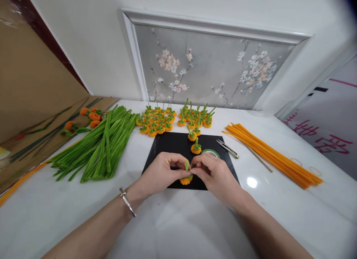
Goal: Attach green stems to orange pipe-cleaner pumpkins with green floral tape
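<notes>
Over the black mat (156, 151), both hands meet at a small orange pipe-cleaner pumpkin (186, 180) with a green stem standing up. My left hand (163, 171) is closed, its thumb and fingers pinching at the pumpkin's green top. Touching the same top from the other side, my right hand (216, 173) is closed too, fingertips pressed together; the fingers hide what exactly they pinch. Just beyond are another pumpkin (196, 149) and a roll of green tape (211, 152), partly covered by my right hand. Thread snips (227, 148) lie at the mat's right edge.
Green pipe cleaners (103, 147) are heaped on the left of the white table (134, 233). Several finished pumpkins (156, 121) stand in groups at the back. Orange pipe cleaners (273, 155) and a thin stick (259, 158) lie right. Orange flowers (93, 116) rest far left, near cardboard.
</notes>
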`<state>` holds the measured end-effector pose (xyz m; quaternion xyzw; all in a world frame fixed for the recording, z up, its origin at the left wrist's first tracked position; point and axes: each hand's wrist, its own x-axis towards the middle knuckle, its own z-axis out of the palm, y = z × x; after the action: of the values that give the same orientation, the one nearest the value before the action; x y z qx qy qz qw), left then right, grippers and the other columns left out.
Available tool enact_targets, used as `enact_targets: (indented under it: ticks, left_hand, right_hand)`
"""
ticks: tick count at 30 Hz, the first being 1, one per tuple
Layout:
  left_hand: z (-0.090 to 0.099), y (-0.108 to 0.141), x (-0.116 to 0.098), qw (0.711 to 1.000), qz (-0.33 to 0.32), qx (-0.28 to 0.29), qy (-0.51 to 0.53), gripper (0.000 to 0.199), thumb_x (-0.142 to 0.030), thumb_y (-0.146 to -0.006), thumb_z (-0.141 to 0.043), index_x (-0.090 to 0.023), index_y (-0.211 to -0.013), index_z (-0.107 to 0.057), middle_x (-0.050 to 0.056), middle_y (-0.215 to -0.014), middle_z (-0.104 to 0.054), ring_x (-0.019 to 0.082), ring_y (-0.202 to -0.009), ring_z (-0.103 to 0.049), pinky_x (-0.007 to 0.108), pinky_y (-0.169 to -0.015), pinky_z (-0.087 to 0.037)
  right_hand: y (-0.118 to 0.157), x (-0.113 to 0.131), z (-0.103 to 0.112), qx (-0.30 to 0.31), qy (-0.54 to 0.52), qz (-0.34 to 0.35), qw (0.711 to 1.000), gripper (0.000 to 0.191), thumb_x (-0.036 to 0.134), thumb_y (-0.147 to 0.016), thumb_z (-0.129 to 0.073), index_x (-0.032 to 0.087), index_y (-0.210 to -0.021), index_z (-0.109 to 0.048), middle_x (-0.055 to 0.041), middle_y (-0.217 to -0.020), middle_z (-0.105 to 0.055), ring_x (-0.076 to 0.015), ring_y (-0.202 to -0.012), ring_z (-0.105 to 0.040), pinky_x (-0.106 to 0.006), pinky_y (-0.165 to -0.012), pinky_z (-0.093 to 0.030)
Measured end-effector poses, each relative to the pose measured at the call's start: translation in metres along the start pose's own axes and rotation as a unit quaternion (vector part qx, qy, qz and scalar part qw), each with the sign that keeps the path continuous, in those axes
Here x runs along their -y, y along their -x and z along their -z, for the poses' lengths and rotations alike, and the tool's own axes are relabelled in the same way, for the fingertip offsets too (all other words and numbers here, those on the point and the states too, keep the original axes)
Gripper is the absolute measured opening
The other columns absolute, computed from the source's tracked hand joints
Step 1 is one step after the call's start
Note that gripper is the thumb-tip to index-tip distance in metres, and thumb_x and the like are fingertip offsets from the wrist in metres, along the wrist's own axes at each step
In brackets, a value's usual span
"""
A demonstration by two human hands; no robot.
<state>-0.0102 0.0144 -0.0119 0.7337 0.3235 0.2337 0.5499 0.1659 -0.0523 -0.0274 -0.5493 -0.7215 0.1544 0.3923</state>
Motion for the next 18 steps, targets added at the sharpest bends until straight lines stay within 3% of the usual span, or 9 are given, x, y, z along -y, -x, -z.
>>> enact_targets:
  ticks: [9,18]
  left_hand:
    - [0.002,-0.001,-0.001,0.996,0.031,0.060,0.051,0.006,-0.019,-0.075,-0.067,-0.014,-0.077,-0.065,-0.001,-0.068,-0.063,0.011,-0.065,-0.056,0.022,-0.063,-0.045]
    - [-0.001,0.002,-0.008,0.997,0.043,0.044,0.052,0.008,-0.019,-0.079,-0.061,-0.014,-0.075,-0.066,-0.003,-0.061,-0.055,0.007,-0.056,-0.046,0.018,-0.053,-0.037]
  right_hand:
    - [0.002,-0.004,0.003,0.042,0.032,0.046,0.998,0.014,0.018,-0.090,-0.055,0.022,-0.080,-0.063,-0.0017,-0.080,-0.060,-0.0148,-0.073,-0.057,-0.026,-0.068,-0.045]
    - [0.001,0.002,0.013,0.043,0.019,0.019,0.999,0.009,0.018,-0.085,-0.059,0.021,-0.077,-0.063,-0.0010,-0.077,-0.062,-0.0150,-0.072,-0.056,-0.027,-0.067,-0.042]
